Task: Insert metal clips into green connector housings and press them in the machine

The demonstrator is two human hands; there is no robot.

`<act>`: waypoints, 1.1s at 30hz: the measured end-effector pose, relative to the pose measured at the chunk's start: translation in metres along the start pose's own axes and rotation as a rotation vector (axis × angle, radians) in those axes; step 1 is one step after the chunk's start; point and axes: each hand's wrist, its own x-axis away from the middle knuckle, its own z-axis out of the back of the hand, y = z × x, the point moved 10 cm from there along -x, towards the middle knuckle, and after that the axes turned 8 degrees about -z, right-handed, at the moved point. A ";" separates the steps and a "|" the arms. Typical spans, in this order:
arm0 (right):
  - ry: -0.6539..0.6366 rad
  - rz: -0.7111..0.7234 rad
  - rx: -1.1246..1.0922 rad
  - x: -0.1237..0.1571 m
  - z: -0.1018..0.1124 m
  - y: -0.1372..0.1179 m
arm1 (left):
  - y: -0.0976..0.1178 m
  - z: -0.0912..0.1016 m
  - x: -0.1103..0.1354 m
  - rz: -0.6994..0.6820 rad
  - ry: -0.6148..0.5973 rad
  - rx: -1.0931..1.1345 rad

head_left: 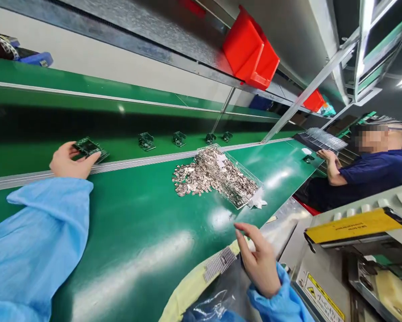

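My left hand (69, 161), in a light blue sleeve, grips a small green circuit-board part (90, 149) at the near rail of the green conveyor belt (36, 143). My right hand (259, 261) hovers over the front edge of the green bench (137, 232), fingers loosely curled with nothing visible in them, just above a clear plastic bag (217, 295) and a strip of staple-like metal pieces (221, 263). A heap of small shiny metal clips (190, 179) spills from a clear tray (236, 179) on the bench, between the two hands and farther off.
Several more green parts (146, 141) ride the belt to the right. Red bins (249, 51) hang overhead. A co-worker in dark blue (371, 172) sits at the belt's far end. A machine with a yellow bar (353, 227) stands at the right.
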 end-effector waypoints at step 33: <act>-0.720 0.034 1.059 -0.115 -0.187 0.013 | -0.143 0.175 -0.032 0.333 0.355 -0.270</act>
